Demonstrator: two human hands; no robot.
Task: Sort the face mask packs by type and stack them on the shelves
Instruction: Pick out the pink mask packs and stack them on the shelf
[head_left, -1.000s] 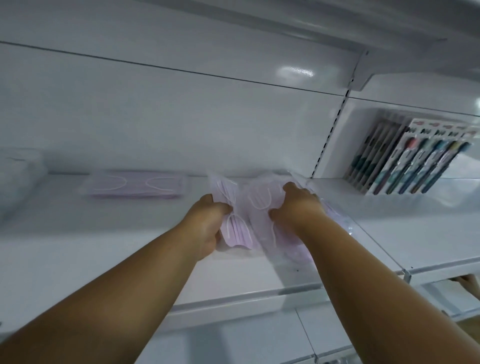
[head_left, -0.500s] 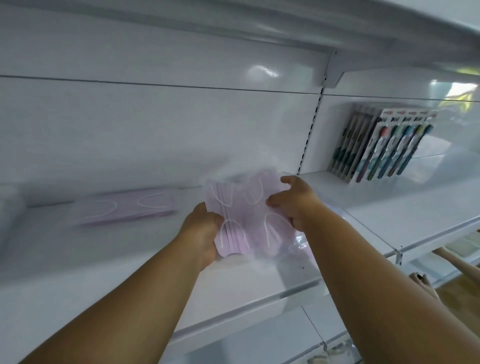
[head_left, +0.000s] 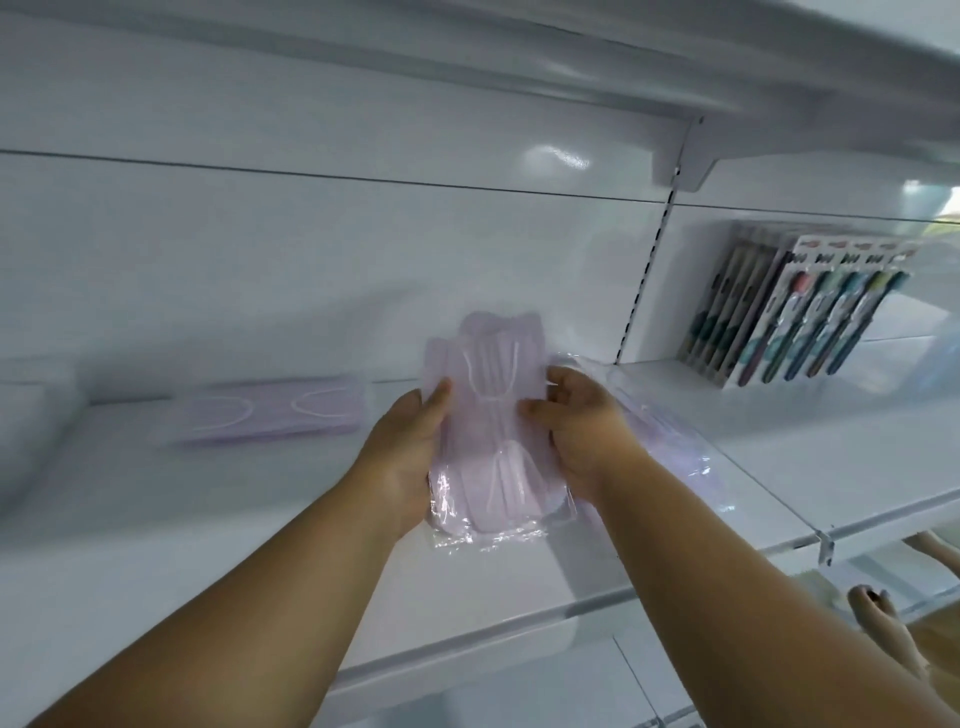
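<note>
Both hands, left hand and right hand, pinch one lilac mask pack between them mid-frame; a second pack lies left on the shelf.

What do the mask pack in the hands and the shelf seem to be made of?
Mask pack: clear glossy plastic film, by its shiny crinkles, around soft-looking lilac masks, probably nonwoven fabric. Shelf: smooth white surface, likely painted metal, though the look leaves this open; its front edge strip looks like clear plastic.
</note>
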